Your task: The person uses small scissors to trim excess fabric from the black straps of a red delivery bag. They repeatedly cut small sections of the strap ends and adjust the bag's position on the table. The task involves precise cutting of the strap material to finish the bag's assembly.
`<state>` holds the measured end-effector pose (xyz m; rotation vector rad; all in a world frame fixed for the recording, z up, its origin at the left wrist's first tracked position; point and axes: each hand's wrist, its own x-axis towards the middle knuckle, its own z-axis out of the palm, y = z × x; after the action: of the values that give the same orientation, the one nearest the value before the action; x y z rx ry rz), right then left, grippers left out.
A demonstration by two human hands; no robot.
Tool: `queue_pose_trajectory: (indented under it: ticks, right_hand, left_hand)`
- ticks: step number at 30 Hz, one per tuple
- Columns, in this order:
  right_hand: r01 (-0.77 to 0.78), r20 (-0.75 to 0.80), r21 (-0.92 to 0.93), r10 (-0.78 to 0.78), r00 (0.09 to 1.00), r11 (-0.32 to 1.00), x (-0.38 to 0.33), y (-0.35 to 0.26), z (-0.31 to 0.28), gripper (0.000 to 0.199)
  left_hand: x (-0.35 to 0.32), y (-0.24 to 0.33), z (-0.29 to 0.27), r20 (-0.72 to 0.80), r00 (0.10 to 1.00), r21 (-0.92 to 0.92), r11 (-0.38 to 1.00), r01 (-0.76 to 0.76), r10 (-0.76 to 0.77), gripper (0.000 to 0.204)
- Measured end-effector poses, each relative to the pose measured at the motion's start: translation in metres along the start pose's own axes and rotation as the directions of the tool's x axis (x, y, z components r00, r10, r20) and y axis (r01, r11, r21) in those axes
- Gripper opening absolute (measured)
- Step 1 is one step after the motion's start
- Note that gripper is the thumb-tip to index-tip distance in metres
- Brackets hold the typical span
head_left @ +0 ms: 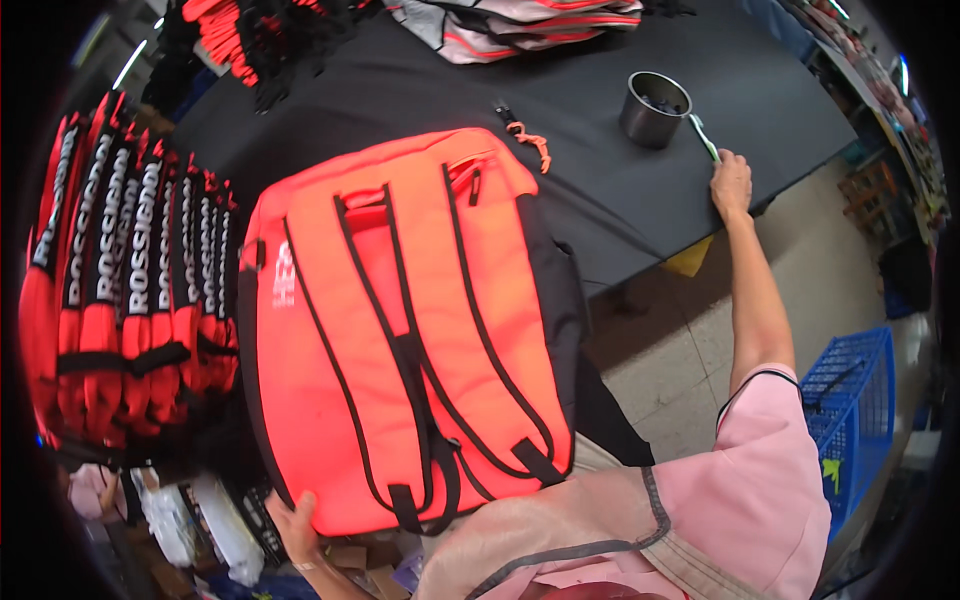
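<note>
A bright orange-red backpack point(350, 420) with two padded shoulder straps point(430, 240) trimmed in black lies in front of me, straps facing up, partly over the table's near edge. My left hand point(295, 528) grips its lower left corner, thumb on the face and the other fingers partly hidden. Stretched out to the right, my right hand point(733, 185) is closed around a slim green-and-white toothbrush point(706, 140). The brush's head end is beside a dark metal cup point(655, 112) with small dark items inside. A short orange cord with a dark clip point(528, 138) rests beyond the backpack's top.
The dark-covered table point(560, 90) carries a pile of grey, pink and red bag pieces point(520, 25) at the back. Red-and-black bags point(130, 260) are stacked at the left. A blue plastic basket point(850, 420) stands at the right, and a brown wooden stool point(868, 190) is farther off.
</note>
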<state>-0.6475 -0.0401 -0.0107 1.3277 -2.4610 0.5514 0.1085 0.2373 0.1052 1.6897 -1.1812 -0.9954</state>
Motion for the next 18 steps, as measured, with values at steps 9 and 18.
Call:
queue_pose_trajectory:
  ticks: [9, 18]
  right_hand:
    - [-0.096, -0.008, 0.43, 0.11, 0.994, 0.898, -0.004, -0.01, -0.057, 0.029]
    - [0.431, 0.162, 0.103, -0.443, 0.882, 0.896, 0.053, -0.101, -0.162, 0.019]
  left_hand:
    - [0.064, 0.034, 0.011, -0.236, 0.845, 0.674, 0.708, -0.214, 0.48, 0.044]
    - [0.018, 0.071, 0.185, 0.554, 0.566, 0.421, 0.381, -0.823, 0.611, 0.039]
